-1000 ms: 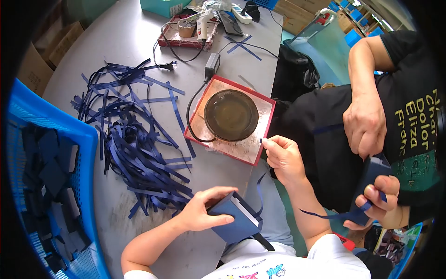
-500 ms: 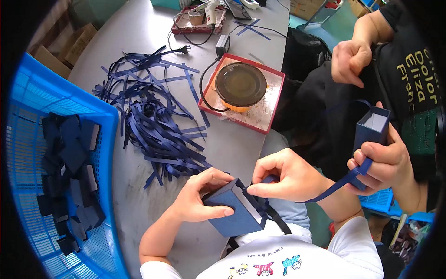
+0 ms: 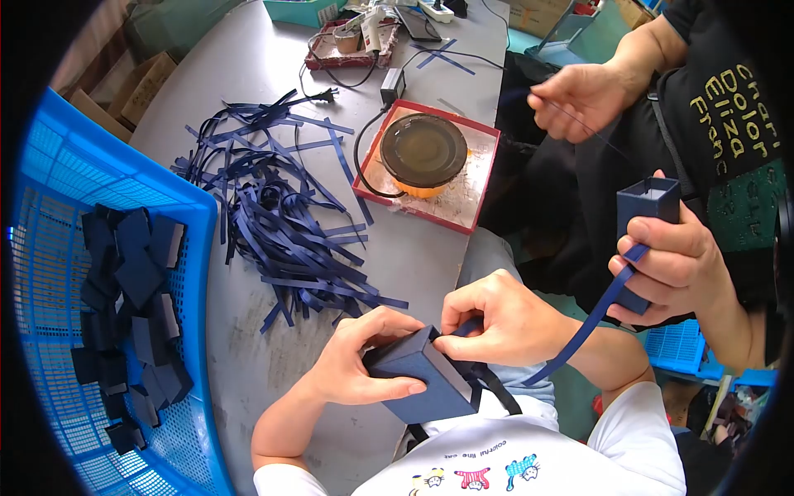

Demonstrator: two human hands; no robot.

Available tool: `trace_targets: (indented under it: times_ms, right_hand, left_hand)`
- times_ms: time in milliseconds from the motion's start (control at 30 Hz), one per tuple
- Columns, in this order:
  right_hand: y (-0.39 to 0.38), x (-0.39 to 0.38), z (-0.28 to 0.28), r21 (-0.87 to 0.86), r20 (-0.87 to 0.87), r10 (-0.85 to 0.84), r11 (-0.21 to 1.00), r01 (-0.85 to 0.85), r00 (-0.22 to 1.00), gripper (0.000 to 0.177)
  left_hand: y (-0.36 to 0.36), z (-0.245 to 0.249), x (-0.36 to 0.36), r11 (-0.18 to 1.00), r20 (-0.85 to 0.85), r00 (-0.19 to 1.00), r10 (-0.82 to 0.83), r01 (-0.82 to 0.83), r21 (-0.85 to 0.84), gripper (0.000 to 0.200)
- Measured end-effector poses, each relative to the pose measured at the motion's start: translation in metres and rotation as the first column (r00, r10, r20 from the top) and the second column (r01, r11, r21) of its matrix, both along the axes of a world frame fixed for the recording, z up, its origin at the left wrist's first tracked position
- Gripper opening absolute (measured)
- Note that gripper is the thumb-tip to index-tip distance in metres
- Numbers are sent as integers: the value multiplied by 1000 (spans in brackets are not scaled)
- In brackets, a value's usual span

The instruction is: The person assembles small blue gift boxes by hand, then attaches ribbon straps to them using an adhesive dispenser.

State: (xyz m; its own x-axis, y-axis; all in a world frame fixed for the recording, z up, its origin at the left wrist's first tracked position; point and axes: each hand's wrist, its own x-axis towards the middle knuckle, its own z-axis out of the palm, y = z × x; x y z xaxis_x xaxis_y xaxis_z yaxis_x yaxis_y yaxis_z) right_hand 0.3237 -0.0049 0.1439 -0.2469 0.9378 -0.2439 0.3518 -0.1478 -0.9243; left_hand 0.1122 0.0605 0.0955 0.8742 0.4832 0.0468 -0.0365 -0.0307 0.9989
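Observation:
A navy cardboard box (image 3: pixel 426 384) is tilted just above my lap. My left hand (image 3: pixel 364 360) grips it, thumb along the front face and fingers over the far side. At the box's upper right edge my right hand (image 3: pixel 509 322) is closed in a pinch, with a blue ribbon (image 3: pixel 471 326) between thumb and fingers. Part of that ribbon is hidden by my fingers. To the right, a co-worker's hand (image 3: pixel 678 256) holds a narrow navy box (image 3: pixel 649 202) upright with a ribbon (image 3: pixel 591 326) hanging from it.
A pile of cut blue ribbons (image 3: pixel 281 223) lies on the grey table (image 3: pixel 248 364). Behind it, a round dark pot (image 3: pixel 423 150) stands in a red-rimmed tray (image 3: pixel 475 194). On the left, a blue basket (image 3: pixel 194 194) holds several navy boxes (image 3: pixel 136 273). A cable (image 3: pixel 364 140) crosses the table.
My hands stay at the box, which has tilted slightly. The co-worker's free hand has moved left, drawing out a thin strand, and the narrow box has shifted slightly left.

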Motion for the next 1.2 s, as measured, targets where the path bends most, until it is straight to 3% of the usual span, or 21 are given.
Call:
trace_targets:
  times_ms: [267,300,333,367,400,467,500,567,633,700,733,767,833,867,933,967,1000,1033,1100,1133,1200]
  right_hand:
    - [0,-5,-16,161,117,-30,987,11,993,18]
    - [2,-2,-18,130,117,-41,991,26,992,20]
    - [5,2,-27,243,0,-61,968,59,998,24]
    - [7,4,-31,486,10,-175,861,148,985,26]
    - [6,4,-33,530,-70,-318,791,306,945,23]
    - [-9,6,-31,466,64,-474,792,394,878,21]
    - [-16,-4,-32,366,-12,-400,851,376,916,20]
    - [-26,-17,-34,325,207,-93,946,22,974,27]
    - [-28,-23,-56,327,291,-8,941,-91,957,25]
    - [-24,-18,-65,337,339,83,919,-204,937,18]
    - [-22,-15,-65,352,353,159,890,-288,922,18]
    - [-22,-14,-65,362,366,233,856,-369,901,18]
    - [-23,-24,-65,413,277,365,790,-454,889,20]
    - [-22,-31,-68,464,215,419,751,-470,882,21]
    - [-20,-43,-61,506,156,492,705,-497,856,21]
    - [-16,-47,-56,532,134,505,690,-491,853,21]
    - [-15,-49,-54,549,91,503,695,-464,860,15]
    - [-14,-50,-55,544,89,504,698,-466,859,15]
    - [-12,-52,-59,512,-123,544,751,-416,830,12]
    - [-10,-54,-60,507,-209,520,782,-363,829,16]
    - [1,-54,-60,466,-212,523,797,-385,826,16]
  left_hand:
    - [-7,-9,-2,993,-29,996,79,-76,95,55]
    - [-7,-15,-4,992,-20,992,121,-121,19,56]
    - [-7,-20,-5,984,-15,986,167,-167,-59,57]
    - [-7,-24,-7,975,-18,978,210,-211,-65,56]
    - [-7,-26,-9,958,-49,965,259,-263,-117,54]
    - [-11,-35,-17,908,-81,931,356,-365,-205,51]
    - [-13,-38,-20,901,-91,923,373,-384,-201,51]
    - [-19,-44,-24,845,-46,890,454,-446,-294,51]
    - [-22,-46,-32,856,-75,898,434,-437,-277,54]
    - [-21,-33,-38,902,-48,903,428,-423,84,59]
    - [-16,-30,-47,851,48,887,459,-455,263,62]
    - [-17,-20,-56,812,111,866,488,-497,307,61]
    - [-6,-10,-65,893,185,960,211,-266,363,62]
    - [-2,-10,-59,942,110,990,92,-123,312,63]
    - [-12,-23,-44,985,41,993,-111,115,-127,80]
    - [-17,-36,-41,895,60,961,-271,275,-351,91]
    - [-22,-49,-41,727,140,919,-368,378,-573,97]
    - [-27,-54,-40,637,130,903,-410,385,-668,100]
    - [-39,-80,-43,404,213,871,-442,405,-820,107]
    - [-48,-81,-42,495,158,949,-273,279,-823,108]
    - [-46,-85,-44,420,261,924,-279,361,-832,107]
